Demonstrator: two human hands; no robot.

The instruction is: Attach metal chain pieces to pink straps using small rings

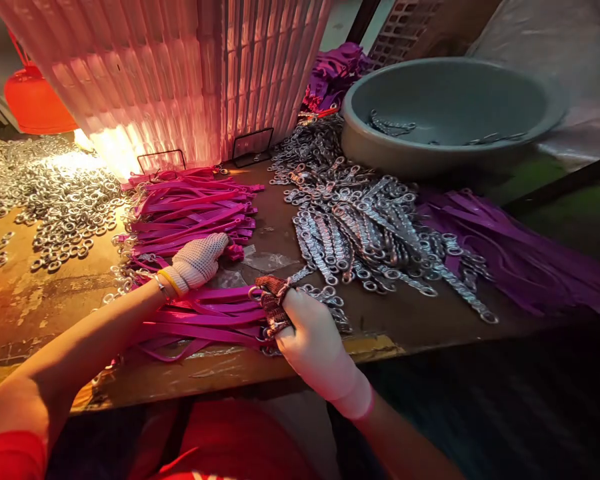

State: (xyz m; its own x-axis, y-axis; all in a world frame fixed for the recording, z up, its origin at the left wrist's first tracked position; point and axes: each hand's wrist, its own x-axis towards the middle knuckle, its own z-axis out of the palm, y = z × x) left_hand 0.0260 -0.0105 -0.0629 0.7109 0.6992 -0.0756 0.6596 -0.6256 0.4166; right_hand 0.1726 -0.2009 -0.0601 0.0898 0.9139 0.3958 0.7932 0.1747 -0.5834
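Straps [200, 320] of bright pink lie fanned across the worn table [40, 300], and both gloved hands work at them in the head view. Just left of the strap ends, the left hand [199, 261] in a knitted glove rests palm down on the pile, fingers curled loosely over the straps where the upper bundle [190, 210] meets the lower one; whether it pinches any single strap cannot be told. At the right end of the straps, the right hand [316, 343] is closed, its wrapped fingertips [274, 303] pinched on the metal ring [256, 292] at a strap's tip, so the strap runs leftward from that grip toward the other hand.

Right of the straps, touching the right hand's knuckles, spreads a heap of metal chain clips [370, 233]. Beyond those clips sits a grey basin [450, 110] with a few clips inside. Further right of the clips lies a pile of darker purple straps [520, 253]. Left of the pink straps, loose metal rings [55, 200] are scattered under bright light. Behind the straps stands a ribbed pink plastic crate [180, 73], with a red container [33, 100] to its left.
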